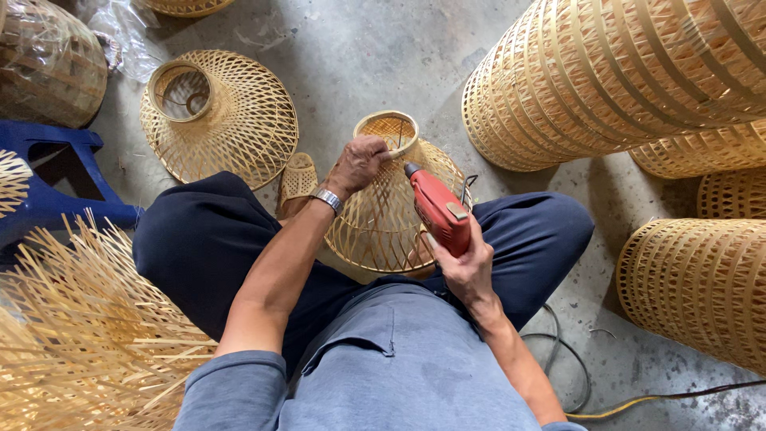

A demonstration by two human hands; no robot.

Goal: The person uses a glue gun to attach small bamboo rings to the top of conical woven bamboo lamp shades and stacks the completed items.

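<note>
Left hand (359, 164) fingers (381, 153) curled tight over the small top ring of the woven bamboo lampshade (383, 215), pinching the rim. Right hand (467, 267) wrapped fully round the grip of the red electric drill (437, 209), tip aimed at the shade's neck just under that ring. Silver wristwatch (327, 198) on the left wrist.

The lampshade sits between the person's knees, resting on the concrete floor (359, 56) and against the legs, small ring up, flared end toward the lap. Judged light, springy, thin strips that would crack or splay if squeezed; the bound ring at the top looks the stiffest place to hold, as the left hand does now.

Relative to the lampshade: a woven sandal (298, 179) just left of it; a finished flared shade (219, 116) further left, lying on the floor; a blue plastic stool (48, 187) beyond that; a loose-ended unfinished bamboo weave (80, 335) lower left. Right of it, big cylindrical bamboo shades (614, 76) lying stacked, another (698, 287) lower right. Power cords (574, 375) trail on the floor behind right. Clear plastic wrap (128, 36) far upper left. No labels or signs readable.
</note>
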